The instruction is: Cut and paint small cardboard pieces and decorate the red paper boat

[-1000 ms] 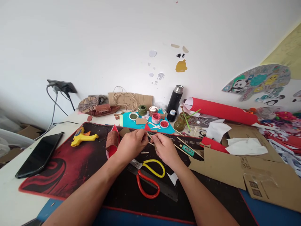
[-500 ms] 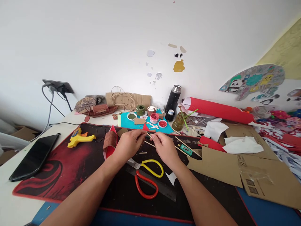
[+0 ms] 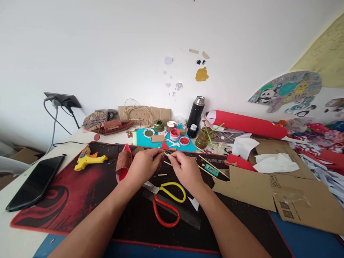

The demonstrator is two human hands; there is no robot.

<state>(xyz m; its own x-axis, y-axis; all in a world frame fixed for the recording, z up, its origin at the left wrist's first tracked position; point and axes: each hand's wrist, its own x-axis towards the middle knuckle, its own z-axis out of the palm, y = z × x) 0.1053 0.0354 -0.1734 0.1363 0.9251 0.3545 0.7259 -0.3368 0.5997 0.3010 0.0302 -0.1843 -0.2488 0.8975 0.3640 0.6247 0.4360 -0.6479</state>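
Observation:
My left hand [image 3: 145, 165] and my right hand [image 3: 185, 169] meet over the black and red mat [image 3: 75, 193], fingertips pinching a thin wooden stick [image 3: 167, 154] between them. A small brown and red model boat [image 3: 123, 162] lies just left of my left hand. Scissors [image 3: 166, 199] with one yellow and one red handle lie on the mat below my hands, over a dark ruler [image 3: 185, 215]. More thin sticks [image 3: 212, 166] lie to the right of my right hand.
A yellow glue gun [image 3: 87, 159] and a black phone [image 3: 34, 181] lie at the left. Paint pots [image 3: 174, 134] on blue paper, a black flask [image 3: 196, 113] and a red paper roll [image 3: 247, 123] stand at the back. Cardboard sheets [image 3: 268, 193] cover the right.
My hands stay together on the stick, with only small finger shifts. The view has drifted slightly, so everything sits a little further left.

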